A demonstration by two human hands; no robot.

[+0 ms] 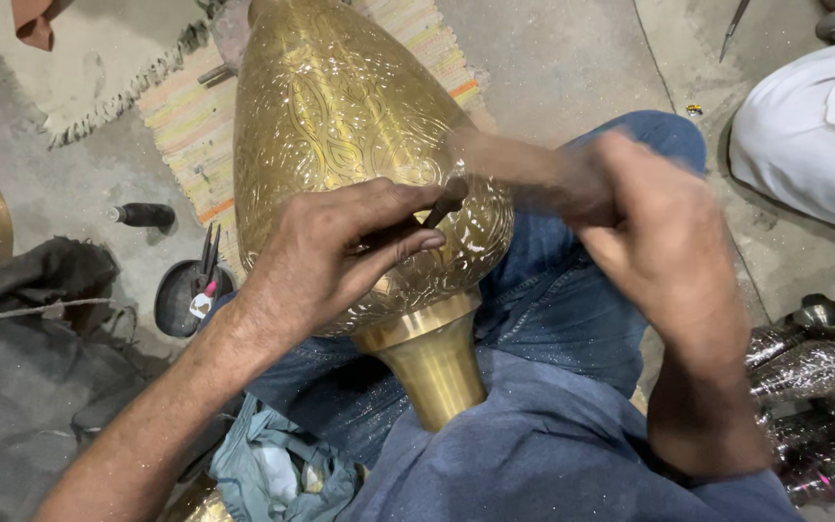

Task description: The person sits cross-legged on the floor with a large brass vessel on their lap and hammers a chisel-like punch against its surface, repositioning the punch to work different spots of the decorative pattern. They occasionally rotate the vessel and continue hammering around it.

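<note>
Left hand pinches a short dark chisel-like punch between thumb and fingers, tip set against the large egg-shaped engraved brass vessel lying across my blue-denim lap. Right hand is wrapped round a blurred wooden-handled hammer near the punch head, so I judge engraving is mid-stroke. The next blow calls for a steady punch angle on the curved wall, or the tip could skid.

floor: bare grey concrete
on it: striped rug, black bowl, grey cloth, metal vessels
</note>
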